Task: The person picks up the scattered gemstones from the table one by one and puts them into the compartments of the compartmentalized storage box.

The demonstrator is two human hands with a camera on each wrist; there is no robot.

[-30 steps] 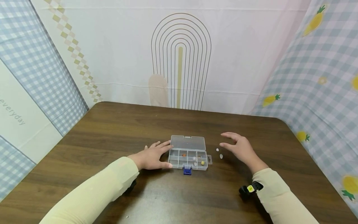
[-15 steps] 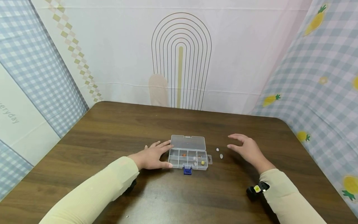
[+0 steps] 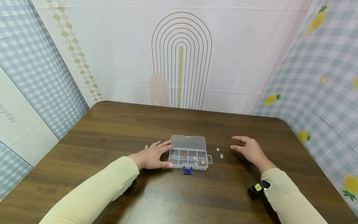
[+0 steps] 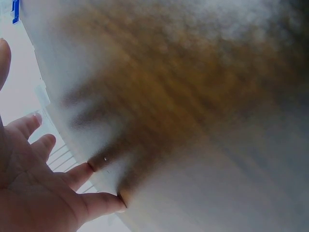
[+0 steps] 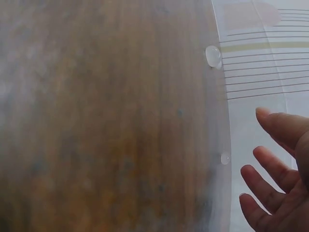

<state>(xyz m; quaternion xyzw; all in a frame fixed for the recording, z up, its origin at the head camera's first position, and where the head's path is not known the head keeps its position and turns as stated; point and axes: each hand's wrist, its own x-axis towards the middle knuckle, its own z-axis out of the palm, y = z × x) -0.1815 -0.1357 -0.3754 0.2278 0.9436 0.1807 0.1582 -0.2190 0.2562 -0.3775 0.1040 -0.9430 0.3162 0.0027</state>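
A clear plastic compartment box (image 3: pixel 174 162) lies on the table with its lid (image 3: pixel 188 142) folded back and a blue latch (image 3: pixel 187 170) at its front. My left hand (image 3: pixel 152 158) touches the box's left side, thumb at the front corner, fingers spread. An orange bead (image 3: pixel 184 155) sits in a back compartment, a yellow bead (image 3: pixel 203 162) in the front right one, and pale pieces lie in others. Right of the box are a small white bead (image 3: pixel 218 149) and a clear oval bead (image 3: pixel 221 156). My right hand (image 3: pixel 250 151) is right of them, thumb and fingers apart, holding nothing.
A hang tab (image 3: pixel 210 159) sticks out from the box's right side. One tiny pale speck (image 3: pixel 127 216) lies near the front of the brown wooden table (image 3: pixel 134 121). Printed cloth (image 3: pixel 123 46) hangs behind the table and along both sides.
My right hand has moved to the right, away from the two loose beads. My left hand and the box have stayed in place.
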